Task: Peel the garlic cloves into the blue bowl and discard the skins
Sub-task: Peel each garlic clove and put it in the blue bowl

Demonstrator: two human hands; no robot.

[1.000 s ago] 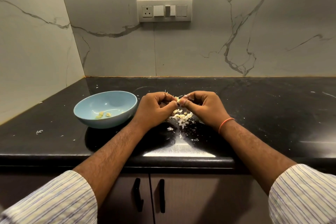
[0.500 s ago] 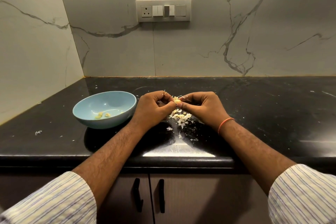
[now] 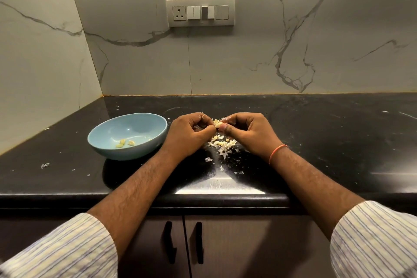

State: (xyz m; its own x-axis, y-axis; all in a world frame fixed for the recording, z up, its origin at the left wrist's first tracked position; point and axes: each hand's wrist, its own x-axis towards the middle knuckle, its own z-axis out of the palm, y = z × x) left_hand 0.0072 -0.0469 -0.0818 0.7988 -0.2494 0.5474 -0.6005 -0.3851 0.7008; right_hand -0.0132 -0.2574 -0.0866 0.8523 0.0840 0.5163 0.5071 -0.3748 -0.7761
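Note:
A small garlic clove (image 3: 217, 123) with papery skin sticking out is pinched between both hands above the black counter. My left hand (image 3: 189, 134) has its fingers curled, thumb and fingertips at the clove's left side. My right hand (image 3: 246, 132) pinches the clove from the right with thumb and forefinger. A pile of pale garlic skins and cloves (image 3: 222, 145) lies on the counter just below the hands. The blue bowl (image 3: 106, 140) stands to the left of my left hand, with a few peeled cloves (image 3: 125, 143) inside.
The black counter (image 3: 327, 142) carries scattered skin flakes (image 3: 45, 165) and ends at a rounded front edge. Marble walls close the back and left side. A switch panel (image 3: 200, 12) sits on the back wall. Cabinet doors with dark handles (image 3: 182, 241) hang below.
Both hands stay together at the clove, with only small finger movements picking at its skin. The bowl and the skin pile have not moved.

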